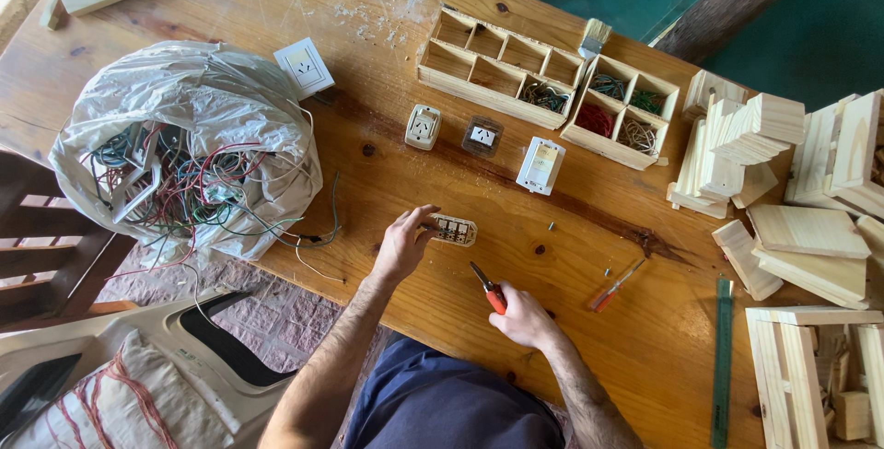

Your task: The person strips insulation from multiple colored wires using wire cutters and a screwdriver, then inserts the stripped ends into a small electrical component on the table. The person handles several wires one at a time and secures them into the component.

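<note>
My left hand [402, 244] grips the left end of a beige switch frame [453, 229] lying on the wooden table [405, 168]. My right hand [522, 316] holds small pliers with red handles [489, 289], jaws pointing up-left toward the frame. A red-handled screwdriver [616, 286] lies to the right of that hand, with a few small screws [552, 225] scattered nearby. Beyond the frame sit a beige socket [423, 127], a clear-cased module [482, 135] and a white switch plate [540, 165].
A plastic bag full of tangled wires [184, 150] fills the left side, a white wall socket [304, 68] beside it. Two wooden compartment trays [497, 67] [622, 110] hold coiled wires. Stacked wood pieces [792, 182] and a green ruler [722, 357] lie right.
</note>
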